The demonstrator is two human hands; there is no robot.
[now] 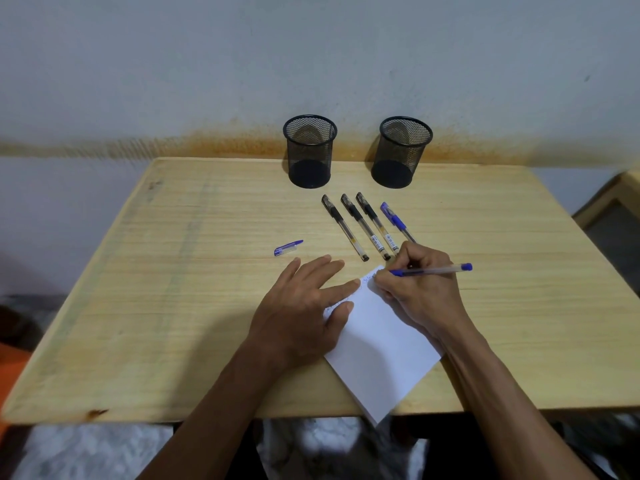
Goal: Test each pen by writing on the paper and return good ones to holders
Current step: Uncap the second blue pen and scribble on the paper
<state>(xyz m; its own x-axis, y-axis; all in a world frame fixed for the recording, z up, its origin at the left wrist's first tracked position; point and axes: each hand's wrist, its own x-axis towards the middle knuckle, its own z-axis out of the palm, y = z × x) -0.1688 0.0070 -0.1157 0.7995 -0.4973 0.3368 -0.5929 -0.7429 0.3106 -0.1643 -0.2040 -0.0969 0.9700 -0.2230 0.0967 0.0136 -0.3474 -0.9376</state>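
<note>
My right hand grips an uncapped blue pen with its tip down at the top corner of the white paper. Faint blue marks show near the tip. My left hand lies flat with fingers spread, pressing on the paper's left edge. The pen's blue cap lies alone on the table to the left. Three capped black pens and one capped blue pen lie side by side just beyond my right hand. Two black mesh holders, left and right, stand at the back and look empty.
The wooden table stands against a pale wall with a rusty stain along its back edge. The paper's near corner overhangs the table's front edge. Part of another wooden piece of furniture shows at the right.
</note>
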